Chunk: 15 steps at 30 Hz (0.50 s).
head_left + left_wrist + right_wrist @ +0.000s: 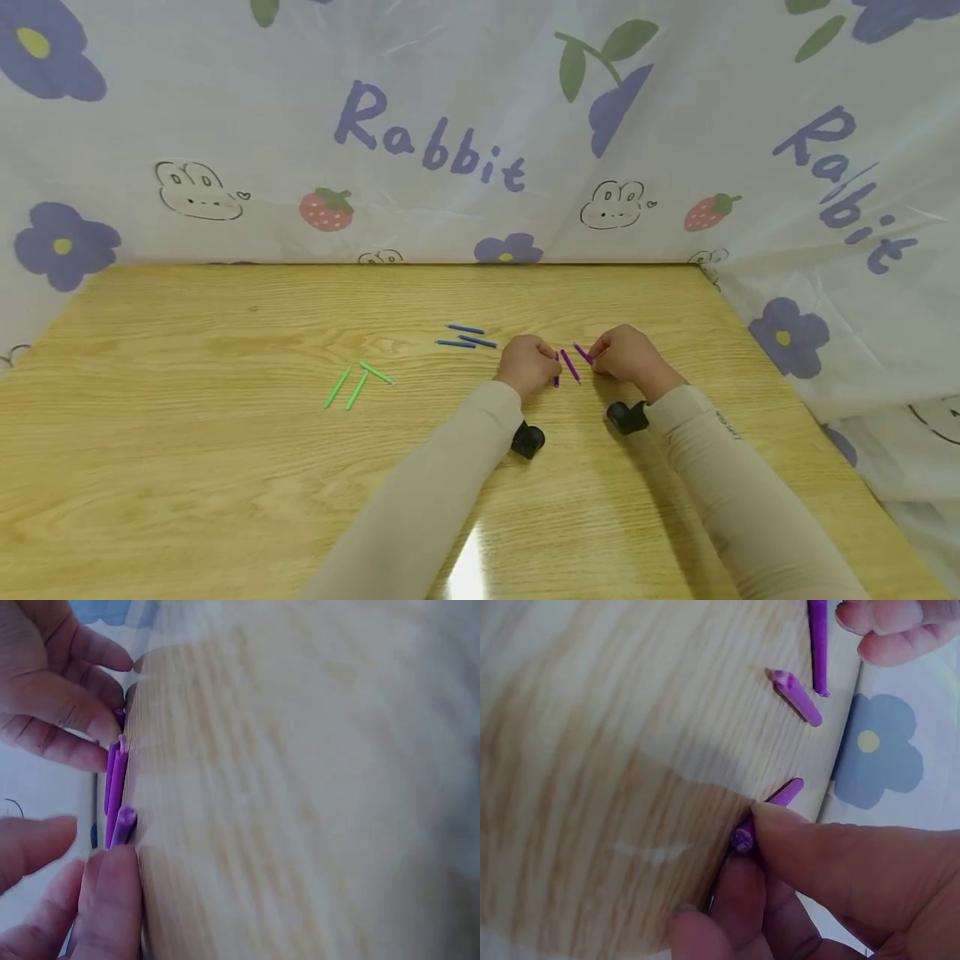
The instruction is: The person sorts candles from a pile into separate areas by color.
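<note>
Three thin purple candles lie between my hands on the wooden table. My right hand point(628, 358) pinches the rightmost candle point(786, 793) between thumb and fingers, low against the wood. The middle candle point(571, 367) lies slanted, untouched by either hand. My left hand point(528, 365) is at the leftmost candle point(557, 382), its fingertips point(118, 866) right at the candle's end. Its thumb point(45, 838) stands apart from those fingers in the left wrist view.
Several blue candles point(456, 343) lie together left of my left hand. Farther left are green candles point(357, 390), loosely grouped. Behind the table point(225, 483) hangs a white printed sheet point(450, 50), which also covers the right side.
</note>
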Motion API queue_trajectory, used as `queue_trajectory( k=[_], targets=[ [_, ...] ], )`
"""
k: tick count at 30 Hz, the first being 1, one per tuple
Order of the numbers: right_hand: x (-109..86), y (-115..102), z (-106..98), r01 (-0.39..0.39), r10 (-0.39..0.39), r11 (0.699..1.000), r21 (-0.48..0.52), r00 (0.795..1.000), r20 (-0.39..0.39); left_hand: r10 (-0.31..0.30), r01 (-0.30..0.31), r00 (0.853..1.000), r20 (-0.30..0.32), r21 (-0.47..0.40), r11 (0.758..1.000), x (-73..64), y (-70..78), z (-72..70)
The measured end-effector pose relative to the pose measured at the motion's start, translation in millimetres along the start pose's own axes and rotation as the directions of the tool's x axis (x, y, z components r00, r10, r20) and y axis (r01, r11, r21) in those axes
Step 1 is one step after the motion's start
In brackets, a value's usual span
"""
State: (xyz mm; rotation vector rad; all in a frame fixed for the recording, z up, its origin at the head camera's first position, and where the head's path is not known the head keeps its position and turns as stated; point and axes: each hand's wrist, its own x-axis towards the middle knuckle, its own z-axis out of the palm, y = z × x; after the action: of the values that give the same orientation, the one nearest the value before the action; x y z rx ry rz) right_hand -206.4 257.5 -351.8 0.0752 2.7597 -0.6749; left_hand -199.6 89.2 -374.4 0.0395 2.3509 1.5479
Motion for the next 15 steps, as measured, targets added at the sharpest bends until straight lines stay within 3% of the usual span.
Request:
queue_trajectory(
  k=[4, 8, 12, 15],
  targets=[
    [1.4, 6, 0, 0.003, -0.003, 0.999, 0.033, 1.0, 0.001, 0.02, -0.019, 0.999, 0.033, -0.031, 0.999, 0.4, 0.2, -3.3],
    [-2.7, 12, -1, 0.012, -0.012, 0.997, 0.079, 1.0, 0.003, 0.076, -0.072, 0.994, 0.081, -0.049, 0.996, -9.5, 3.8, -14.3],
    [-14.6, 15, -5, 0.011, -0.008, 0.981, 0.192, 1.0, -0.017, 0.15, -0.143, 0.981, 0.125, -0.064, 0.988, -23.7, 5.8, -36.5],
    [-26.2, 15, -10, 0.052, -0.035, 0.976, 0.211, 0.996, -0.079, 0.201, -0.202, 0.974, 0.108, 0.0, 0.979, -35.0, 4.8, -59.9]
  ],
)
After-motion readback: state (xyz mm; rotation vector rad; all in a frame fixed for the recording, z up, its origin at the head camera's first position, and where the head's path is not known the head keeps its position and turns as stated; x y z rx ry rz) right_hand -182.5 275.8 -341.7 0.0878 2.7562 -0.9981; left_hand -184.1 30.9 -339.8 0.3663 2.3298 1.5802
